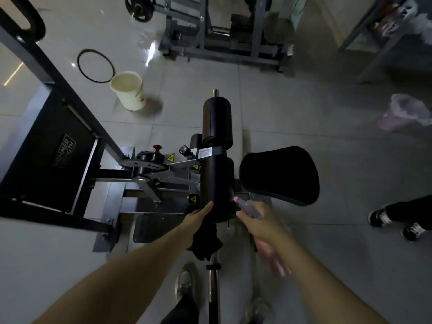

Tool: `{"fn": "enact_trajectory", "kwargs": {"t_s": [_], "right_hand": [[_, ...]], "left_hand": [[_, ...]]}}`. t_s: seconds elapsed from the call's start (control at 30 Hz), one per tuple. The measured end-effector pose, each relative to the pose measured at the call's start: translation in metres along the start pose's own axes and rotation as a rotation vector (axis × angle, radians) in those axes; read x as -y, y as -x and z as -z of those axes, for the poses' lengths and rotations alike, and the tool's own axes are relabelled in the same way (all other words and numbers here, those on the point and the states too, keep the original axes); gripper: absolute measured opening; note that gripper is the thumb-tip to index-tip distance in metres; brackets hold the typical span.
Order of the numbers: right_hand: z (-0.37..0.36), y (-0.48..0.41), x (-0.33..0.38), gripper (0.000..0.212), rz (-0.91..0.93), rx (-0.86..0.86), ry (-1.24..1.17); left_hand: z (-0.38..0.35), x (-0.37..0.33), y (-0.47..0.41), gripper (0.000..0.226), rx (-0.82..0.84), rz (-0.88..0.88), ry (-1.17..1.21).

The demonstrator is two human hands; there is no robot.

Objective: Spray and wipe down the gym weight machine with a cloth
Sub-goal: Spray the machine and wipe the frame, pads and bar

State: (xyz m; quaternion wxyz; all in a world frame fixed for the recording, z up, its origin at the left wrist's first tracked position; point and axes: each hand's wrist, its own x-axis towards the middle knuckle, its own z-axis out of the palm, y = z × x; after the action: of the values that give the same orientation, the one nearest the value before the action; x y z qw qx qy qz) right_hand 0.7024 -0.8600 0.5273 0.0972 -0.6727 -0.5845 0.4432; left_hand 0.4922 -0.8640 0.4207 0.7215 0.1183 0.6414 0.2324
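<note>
The weight machine stands in front of me, with black roller pads [217, 160] on a steel frame and a black seat pad [280, 175] to the right. My left hand [197, 220] holds a dark cloth [207, 242] against the near end of the lower roller pad. My right hand [259, 223] grips a grey spray bottle [249, 208] whose pink nozzle points at the same pad. The bottle's clear body hangs below my right hand and looks blurred.
A white bucket [128, 90] and a black ring [95, 65] lie on the tiled floor at upper left. Another machine [222, 31] stands at the back. A second person's black shoes [395, 220] are at right, near a pink bag-lined bin [402, 113]. My own shoes show at bottom centre.
</note>
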Motion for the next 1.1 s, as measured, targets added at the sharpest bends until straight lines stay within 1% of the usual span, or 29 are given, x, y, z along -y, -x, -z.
{"fn": "enact_trajectory", "kwargs": {"t_s": [0.03, 0.1, 0.13, 0.17, 0.2, 0.23, 0.3, 0.33, 0.37, 0.43, 0.47, 0.5, 0.57, 0.63, 0.73, 0.8, 0.83, 0.9, 0.93, 1.0, 1.1], "right_hand": [[0.001, -0.004, 0.000, 0.032, 0.011, 0.005, 0.068], [0.006, -0.011, -0.001, 0.034, 0.041, 0.006, 0.173], [0.009, -0.015, -0.001, 0.032, 0.059, 0.003, 0.200], [0.013, -0.019, -0.002, 0.028, 0.070, 0.005, 0.225], [0.019, -0.023, -0.005, 0.023, 0.091, 0.024, 0.239], [0.027, -0.029, -0.011, 0.019, 0.136, 0.072, 0.256], [0.035, -0.037, -0.018, 0.021, 0.168, 0.089, 0.244], [0.041, -0.043, -0.024, 0.025, 0.191, 0.101, 0.230], [0.048, -0.048, -0.029, 0.030, 0.222, 0.116, 0.224], [0.061, -0.058, -0.041, 0.033, 0.276, 0.153, 0.183], [0.067, -0.062, -0.045, 0.032, 0.300, 0.185, 0.151], [0.072, -0.064, -0.047, 0.032, 0.319, 0.223, 0.121], [0.081, -0.070, -0.050, 0.031, 0.360, 0.290, 0.116], [0.089, -0.072, -0.050, 0.032, 0.393, 0.304, 0.166], [0.095, -0.077, -0.044, 0.039, 0.431, 0.295, 0.237], [0.097, -0.080, -0.043, 0.037, 0.446, 0.307, 0.254], [0.097, -0.081, -0.043, 0.034, 0.451, 0.329, 0.247], [0.098, -0.083, -0.047, 0.029, 0.459, 0.360, 0.229], [0.098, -0.084, -0.048, 0.029, 0.459, 0.358, 0.229], [0.096, -0.087, -0.050, 0.033, 0.461, 0.340, 0.265], [0.088, -0.090, -0.048, 0.034, 0.457, 0.308, 0.316]], "left_hand": [[-0.005, 0.003, 0.002, 0.085, -0.054, -0.019, 0.029], [-0.017, 0.011, 0.003, 0.078, -0.244, -0.095, 0.012], [-0.023, 0.013, 0.005, 0.079, -0.327, -0.139, -0.016], [-0.029, 0.015, 0.006, 0.084, -0.366, -0.185, -0.038], [-0.035, 0.018, 0.005, 0.090, -0.396, -0.226, -0.060], [-0.047, 0.019, 0.010, 0.090, -0.447, -0.264, -0.050], [-0.052, 0.014, 0.012, 0.080, -0.478, -0.269, -0.069], [-0.054, 0.012, 0.015, 0.077, -0.482, -0.238, -0.046], [-0.055, 0.014, 0.016, 0.081, -0.460, -0.204, 0.022], [-0.052, 0.021, 0.015, 0.097, -0.402, -0.172, 0.188], [-0.054, 0.025, 0.014, 0.098, -0.434, -0.158, 0.248], [-0.056, 0.028, 0.012, 0.094, -0.504, -0.160, 0.257], [-0.072, 0.028, 0.012, 0.090, -0.642, -0.206, 0.205], [-0.096, 0.026, 0.021, 0.089, -0.716, -0.239, 0.195], [-0.112, 0.019, 0.029, 0.070, -0.749, -0.206, 0.170], [-0.108, 0.016, 0.028, 0.056, -0.735, -0.150, 0.156], [-0.105, 0.014, 0.028, 0.059, -0.750, -0.127, 0.150], [-0.103, 0.013, 0.026, 0.073, -0.806, -0.111, 0.098], [-0.103, 0.014, 0.024, 0.075, -0.814, -0.133, 0.081], [-0.108, 0.016, 0.025, 0.073, -0.791, -0.180, 0.043], [-0.107, 0.016, 0.028, 0.077, -0.754, -0.224, -0.009]]}}
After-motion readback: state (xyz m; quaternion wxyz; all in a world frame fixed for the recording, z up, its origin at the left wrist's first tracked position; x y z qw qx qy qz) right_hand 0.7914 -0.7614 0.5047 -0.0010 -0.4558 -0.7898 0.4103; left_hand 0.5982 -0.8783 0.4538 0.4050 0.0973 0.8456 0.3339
